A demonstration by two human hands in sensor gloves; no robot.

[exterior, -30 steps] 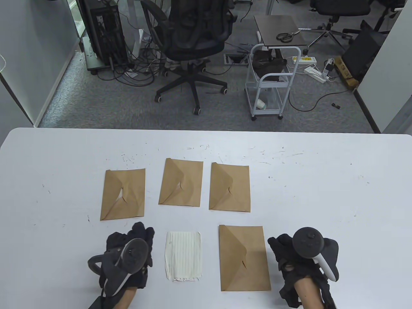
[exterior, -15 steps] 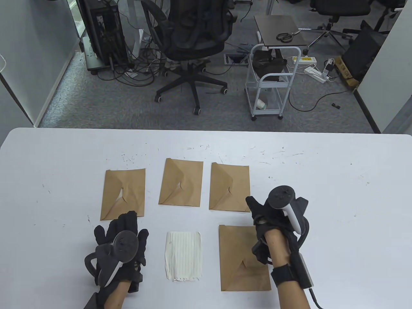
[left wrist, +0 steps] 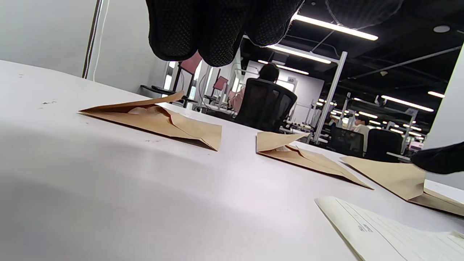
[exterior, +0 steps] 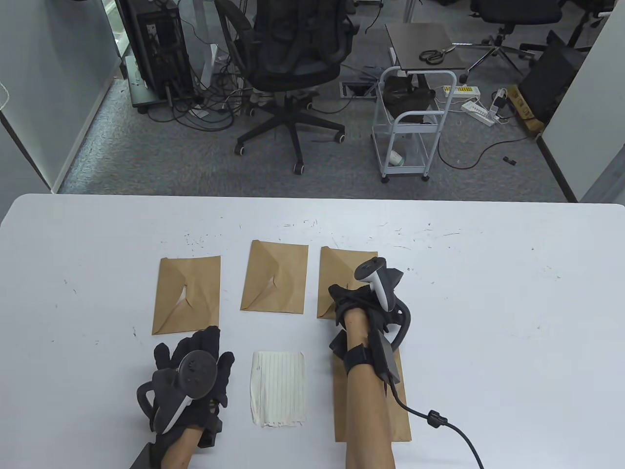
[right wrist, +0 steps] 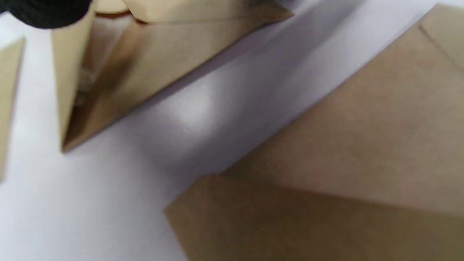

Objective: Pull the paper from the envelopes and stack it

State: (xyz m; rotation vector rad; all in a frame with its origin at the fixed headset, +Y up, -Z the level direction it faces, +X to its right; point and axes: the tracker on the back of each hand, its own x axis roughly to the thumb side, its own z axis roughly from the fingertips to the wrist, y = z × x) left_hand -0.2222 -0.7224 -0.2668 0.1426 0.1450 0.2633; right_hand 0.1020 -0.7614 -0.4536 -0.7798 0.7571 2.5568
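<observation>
Three brown envelopes lie in a row: left [exterior: 186,294], middle [exterior: 275,277] and right [exterior: 342,273]. A fourth envelope [exterior: 403,395] lies at the front right, partly under my right forearm. A lined white paper [exterior: 278,388] lies flat at the front middle. My right hand [exterior: 344,299] is over the right envelope of the row, fingers at its flap. In the right wrist view one fingertip [right wrist: 43,11] touches that envelope [right wrist: 163,54], whose flap stands up a little. My left hand [exterior: 195,356] rests with fingers spread, left of the paper, holding nothing.
The white table [exterior: 488,317] has bare room on the left and right sides. A cable [exterior: 439,420] trails from my right wrist across the front right. An office chair [exterior: 293,63] and a cart [exterior: 410,122] stand on the floor beyond the far edge.
My right hand has moved forward and left, from beside the front envelope to the right envelope of the row. My left hand opened its fingers and shifted slightly.
</observation>
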